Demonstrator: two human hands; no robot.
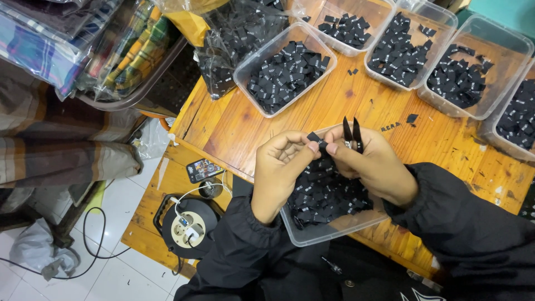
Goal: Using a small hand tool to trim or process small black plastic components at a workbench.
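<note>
A small black label [315, 137] is pinched between the fingertips of the left hand [280, 164] and the right hand [372, 164]. Small black snips [352, 134] are also gripped by the right hand, blades pointing to twelve o'clock. Below, a clear tub [329, 229] of black labels is seen at the wooden desk's [234, 125] six o'clock edge.
</note>
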